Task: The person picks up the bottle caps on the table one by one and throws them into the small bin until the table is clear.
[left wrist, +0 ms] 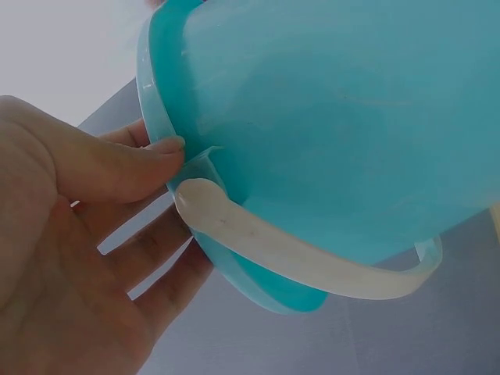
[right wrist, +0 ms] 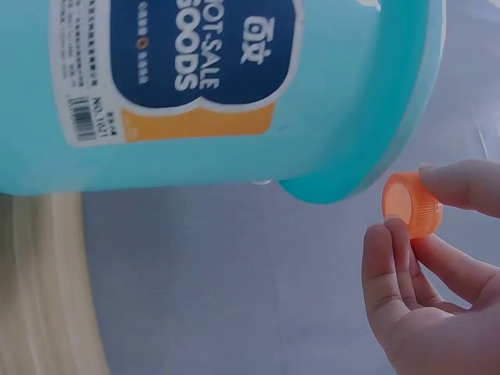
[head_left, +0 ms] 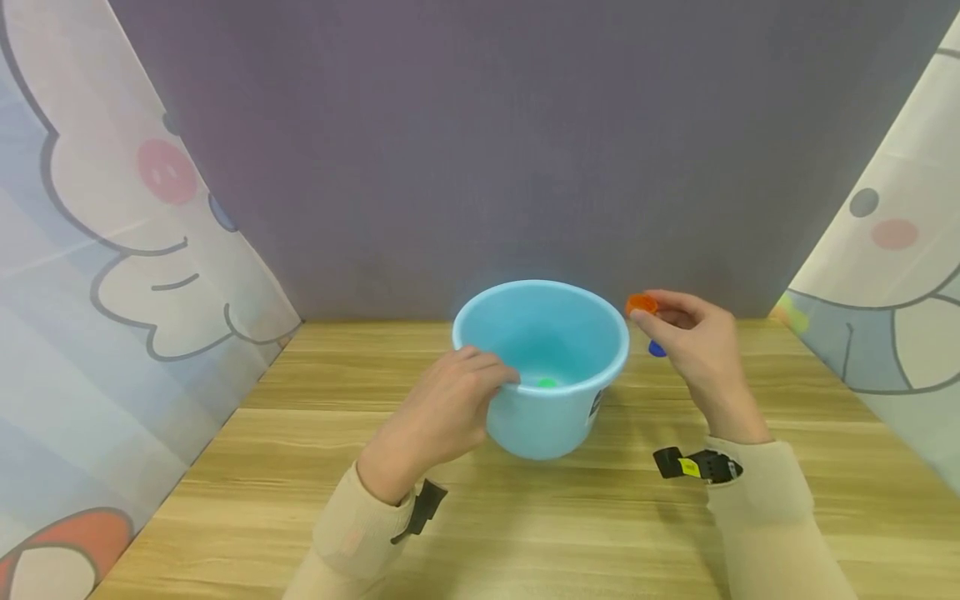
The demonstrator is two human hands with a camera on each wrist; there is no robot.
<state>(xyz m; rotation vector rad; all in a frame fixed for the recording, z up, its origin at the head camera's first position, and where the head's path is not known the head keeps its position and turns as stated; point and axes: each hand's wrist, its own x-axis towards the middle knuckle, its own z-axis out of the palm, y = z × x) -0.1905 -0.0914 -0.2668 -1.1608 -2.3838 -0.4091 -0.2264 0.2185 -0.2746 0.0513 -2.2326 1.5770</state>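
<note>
A light blue bucket (head_left: 540, 425) stands upright on the wooden table, its white handle (left wrist: 297, 266) hanging down the outside in the left wrist view. My left hand (head_left: 450, 396) grips the near left part of the rim, thumb on the outer side and fingers over the edge. My right hand (head_left: 705, 350) pinches an orange bottle cap (right wrist: 412, 205) between thumb and fingers, just right of the bucket's rim. Inside the bucket, at the bottom, part of a green object (head_left: 547, 382) shows. A blue object (head_left: 657, 349) appears below the right hand, partly hidden by it.
The wooden table (head_left: 247, 467) meets a grey panel (head_left: 525, 150) close behind the bucket. Cartoon-printed curtains stand on the left (head_left: 90, 275) and right (head_left: 900, 250). A printed label (right wrist: 195, 62) is on the bucket's right side.
</note>
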